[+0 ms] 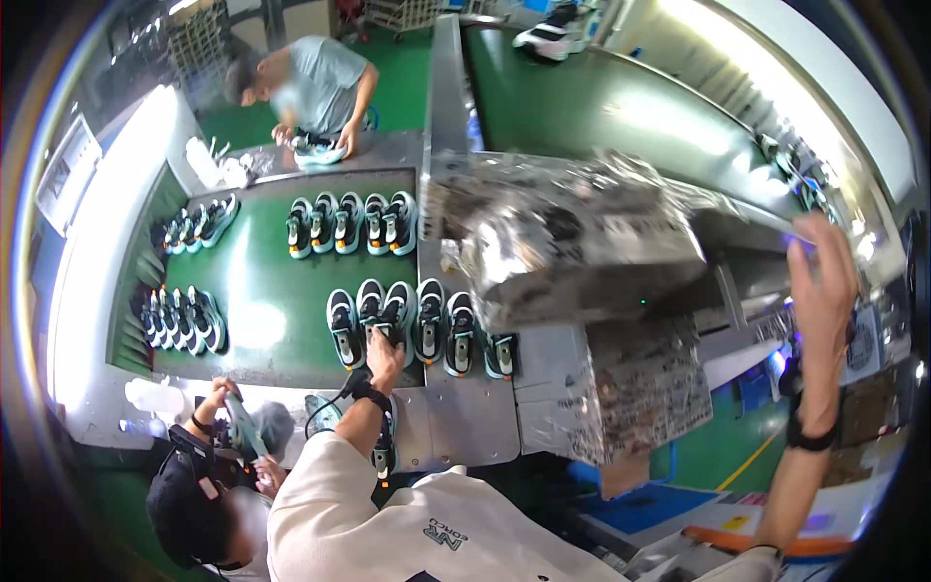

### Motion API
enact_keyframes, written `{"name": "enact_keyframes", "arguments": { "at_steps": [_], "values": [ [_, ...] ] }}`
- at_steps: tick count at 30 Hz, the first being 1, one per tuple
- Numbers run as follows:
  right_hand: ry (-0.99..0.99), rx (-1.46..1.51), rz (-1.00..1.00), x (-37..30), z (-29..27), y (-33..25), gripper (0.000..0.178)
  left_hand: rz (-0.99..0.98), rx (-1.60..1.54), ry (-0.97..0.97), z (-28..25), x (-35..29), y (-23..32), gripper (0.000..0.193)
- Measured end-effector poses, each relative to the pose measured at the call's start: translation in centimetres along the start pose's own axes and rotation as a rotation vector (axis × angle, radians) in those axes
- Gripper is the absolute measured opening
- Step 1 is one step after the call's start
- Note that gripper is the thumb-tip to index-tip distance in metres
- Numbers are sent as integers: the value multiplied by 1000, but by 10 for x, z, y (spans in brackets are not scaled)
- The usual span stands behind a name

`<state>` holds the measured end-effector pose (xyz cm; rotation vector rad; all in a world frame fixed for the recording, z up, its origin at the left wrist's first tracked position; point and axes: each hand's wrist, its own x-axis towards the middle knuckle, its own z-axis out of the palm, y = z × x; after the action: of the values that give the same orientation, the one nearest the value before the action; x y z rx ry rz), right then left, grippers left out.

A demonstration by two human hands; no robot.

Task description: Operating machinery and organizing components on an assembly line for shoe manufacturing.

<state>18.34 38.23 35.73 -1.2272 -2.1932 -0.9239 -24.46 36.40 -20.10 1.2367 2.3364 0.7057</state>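
My left hand [385, 361] reaches over the near edge of the green belt and is closed on the near end of a black sneaker [397, 308] with a pale sole. More sneakers of the same kind stand beside it in a row, such as the one at its left [343, 325] and one at its right [460, 333] on the metal edge. My right hand [824, 272] is raised at the far right, beside the foil-wrapped machine [582, 247]. Its fingers are apart and hold nothing. Another sneaker [385, 441] lies near my left forearm, partly hidden.
Several sneakers [351, 223] stand in rows across the belt [257, 272]. A co-worker [325, 87] handles a shoe at the far side; another [208, 504], in a black cap, works close at my left. A second green conveyor [582, 97] runs behind the machine.
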Motion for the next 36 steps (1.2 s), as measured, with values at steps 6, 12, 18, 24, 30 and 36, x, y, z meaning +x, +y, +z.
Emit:
{"name": "enact_keyframes", "arguments": {
  "at_steps": [6,12,18,24,30,36],
  "values": [
    [-273,-155,-399,204,161,43,60,-80,-56,-93,-8,14,7,69],
    [-325,-151,-683,302,309,42,81,280,23,229,-54,58,45,55],
    [-394,-157,-717,338,385,77,81,544,384,-227,23,105,26,46],
    [-663,-282,-410,348,365,77,64,576,431,-288,20,104,18,43],
    [-279,-112,-444,266,346,72,43,552,575,-472,29,94,15,42],
    [-93,-170,-235,205,224,58,29,473,50,-770,-69,5,84,36]
  ]
}}
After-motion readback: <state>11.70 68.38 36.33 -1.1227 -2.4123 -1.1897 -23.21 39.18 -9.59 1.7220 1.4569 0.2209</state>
